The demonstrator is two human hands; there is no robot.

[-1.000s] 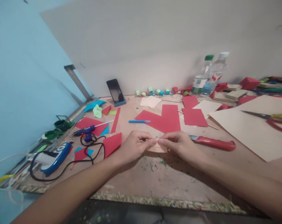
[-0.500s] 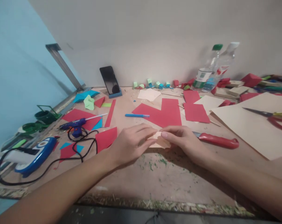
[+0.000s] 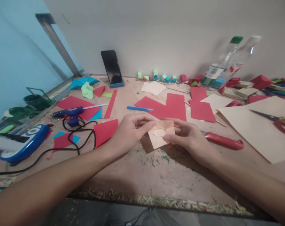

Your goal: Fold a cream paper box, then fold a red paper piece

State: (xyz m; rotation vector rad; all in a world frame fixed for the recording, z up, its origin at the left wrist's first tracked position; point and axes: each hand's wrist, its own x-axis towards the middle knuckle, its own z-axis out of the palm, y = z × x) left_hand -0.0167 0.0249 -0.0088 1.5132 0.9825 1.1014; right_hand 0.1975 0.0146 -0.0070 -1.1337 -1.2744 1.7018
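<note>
A small cream piece of paper [image 3: 157,138] with fold creases is held between my two hands, a little above the table. My left hand [image 3: 135,130] pinches its upper left edge between thumb and fingers. On the right side, my right hand [image 3: 186,133] grips it, thumb on the face and fingers behind. Beyond the hands lie a red paper sheet [image 3: 175,105] and a blue pen [image 3: 139,109]. A red-handled knife [image 3: 223,140] rests just right of my right hand, its blade partly hidden by that hand.
Left: a blue glue gun [image 3: 73,114] with looping black cord, a blue-and-white tool [image 3: 26,142], red paper scraps. Back: a phone [image 3: 111,66] on a stand, small paper cubes [image 3: 164,78], two plastic bottles [image 3: 213,75]. Right: scissors [image 3: 271,117] on a large cream sheet [image 3: 257,135].
The cream paper has been raised and tilted, so its creased face shows more. My left hand has shifted slightly up and left. The head view has moved a little.
</note>
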